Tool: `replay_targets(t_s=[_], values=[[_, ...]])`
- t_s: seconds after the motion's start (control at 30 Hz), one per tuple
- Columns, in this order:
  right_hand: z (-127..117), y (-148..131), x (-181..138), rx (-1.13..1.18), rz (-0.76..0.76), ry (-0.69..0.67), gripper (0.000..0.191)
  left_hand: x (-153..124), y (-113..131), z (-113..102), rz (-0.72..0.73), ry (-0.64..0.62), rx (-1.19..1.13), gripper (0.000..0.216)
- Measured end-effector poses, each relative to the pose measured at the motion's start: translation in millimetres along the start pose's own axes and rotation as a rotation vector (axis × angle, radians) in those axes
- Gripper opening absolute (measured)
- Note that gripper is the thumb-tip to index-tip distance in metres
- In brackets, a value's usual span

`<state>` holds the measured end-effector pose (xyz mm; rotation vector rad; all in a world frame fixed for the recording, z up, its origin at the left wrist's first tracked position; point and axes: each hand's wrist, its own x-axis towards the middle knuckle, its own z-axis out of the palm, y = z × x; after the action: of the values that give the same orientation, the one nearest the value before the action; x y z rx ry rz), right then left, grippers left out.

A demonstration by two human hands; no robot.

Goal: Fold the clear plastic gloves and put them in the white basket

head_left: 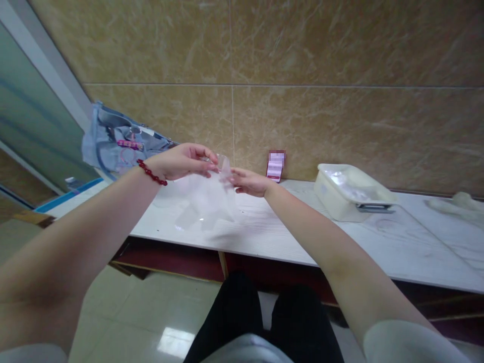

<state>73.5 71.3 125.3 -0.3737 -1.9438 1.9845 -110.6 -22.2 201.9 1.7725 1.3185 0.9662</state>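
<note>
Both hands (215, 171) pinching clear bag (206, 201) (top edge), between them

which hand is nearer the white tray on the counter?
Right. The right hand is left of the white tray, pinching the clear plastic glove; the left hand is farther left.

Single head-worn view, aimed forward and down from above the lap, close to the white counter (264, 229) and facing the tiled wall (302, 65).

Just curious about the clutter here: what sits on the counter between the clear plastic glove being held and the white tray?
In the head view, only a small pink box stands against the wall between the glove and the tray.
</note>
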Motion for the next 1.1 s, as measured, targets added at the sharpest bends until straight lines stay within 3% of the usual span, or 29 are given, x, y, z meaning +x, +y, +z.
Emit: replay_targets(t_s=[0.13,0.23,0.37,0.43,0.53,0.63,0.77,0.93,1.1], values=[[-26,-6,-10,-0.108,0.003,0.208,0.036,30,-11,13,-0.013,-0.047,0.022,0.022],[-50,-12,-19,-0.234,0.042,0.403,0.029,58,-23,23,0.008,-0.009,0.047,0.043],[-81,-15,-29,-0.395,0.053,0.628,0.017,103,-36,40,-0.074,0.074,0.162,0.061],[-95,-14,-34,-0.447,0.025,0.719,0.014,127,-41,50,-0.088,0.133,0.260,0.054],[-115,-12,-42,-0.554,-0.041,0.828,0.010,158,-44,65,-0.053,0.186,0.365,0.027],[-131,-12,-54,-0.819,-0.065,0.940,0.007,179,-43,80,-0.023,0.210,0.338,0.012],[-144,-18,-68,-1.059,-0.121,1.022,0.008,190,-36,92,0.077,0.269,0.316,0.010],[-154,-21,-81,-1.055,-0.278,1.008,0.013,187,-27,98,0.248,0.349,0.384,0.016],[-153,-11,-94,-1.080,-0.353,0.979,0.016,171,-31,110,0.323,0.347,0.351,0.019]])
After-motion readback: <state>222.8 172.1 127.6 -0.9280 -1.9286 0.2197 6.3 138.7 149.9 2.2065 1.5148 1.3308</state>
